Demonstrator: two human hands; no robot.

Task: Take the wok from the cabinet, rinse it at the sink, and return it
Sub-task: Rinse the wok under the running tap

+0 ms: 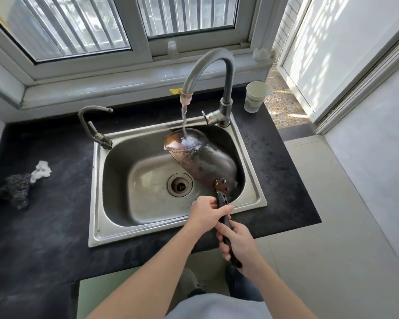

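A dark, blackened round-bottomed metal wok (203,158) stands tilted on its edge in the right half of the stainless steel sink (97,203), its hollow facing left and its rim leaning against the sink's right and back walls. A stream of water (184,122) runs from the tall curved grey tap (226,72) onto the upper part of the wok's inside. The wok's long black handle (222,200) sticks out over the sink's near rim towards the person. The left hand (207,214) grasps the handle close to the riveted bracket, fingers wrapped over it; the right hand (238,244) grasps it lower down, near its end, fingers clenched round it. The round drain (180,184) lies just left of the wok. On the black stone bench (44,226), a pale paper cup (255,96) stands right of the tap, while a dark wire scouring pad (15,187) and a crumpled white rag (41,170) touching it lie well left of the sink. A smaller bent grey tap (91,125) rises at the sink's back left corner.
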